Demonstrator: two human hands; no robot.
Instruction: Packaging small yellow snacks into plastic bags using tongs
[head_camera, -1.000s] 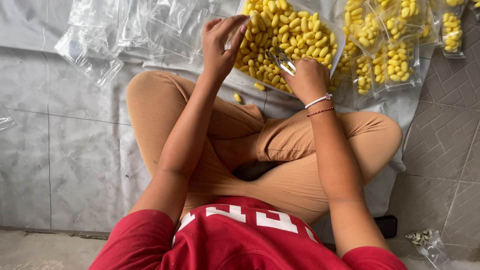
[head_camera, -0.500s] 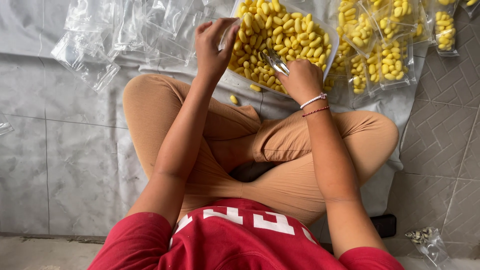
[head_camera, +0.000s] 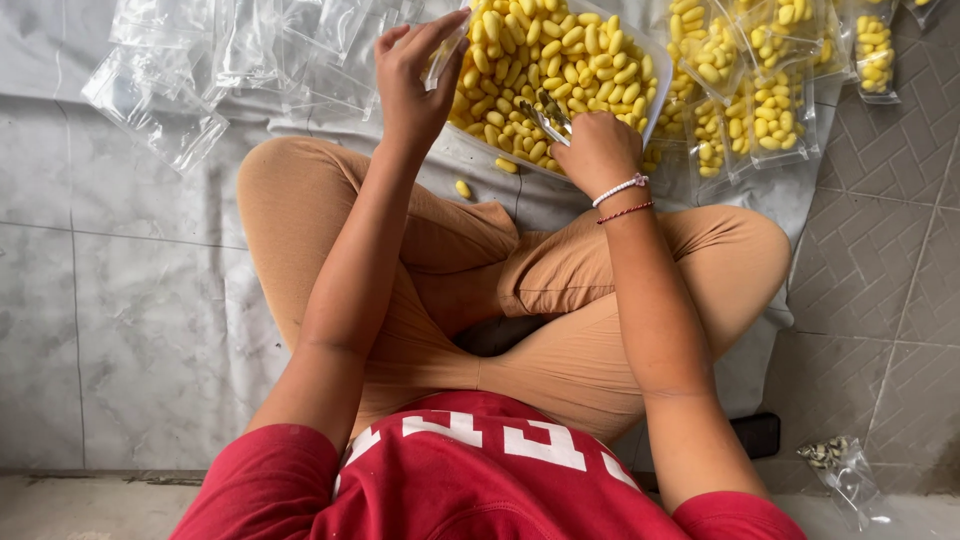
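Note:
I sit cross-legged on the floor before a clear plastic tub (head_camera: 655, 75) heaped with small yellow oval pieces (head_camera: 560, 50). My left hand (head_camera: 410, 85) pinches a small clear plastic bag (head_camera: 445, 55) by its top edge at the tub's left rim. My right hand (head_camera: 598, 150) rests at the tub's near edge, closed around metal tongs (head_camera: 548, 115) whose tips lie among the yellow pieces. Two white and red bracelets circle my right wrist.
Empty clear bags (head_camera: 190, 70) lie scattered at the upper left. Filled bags of yellow pieces (head_camera: 760, 110) are stacked at the upper right. Loose yellow pieces (head_camera: 463, 188) lie on the grey sheet. A small bag with dark contents (head_camera: 840, 465) sits at lower right.
My left hand has shifted left with the small bag, away from the tub's middle to its rim. My right hand with the tongs stays at the near edge.

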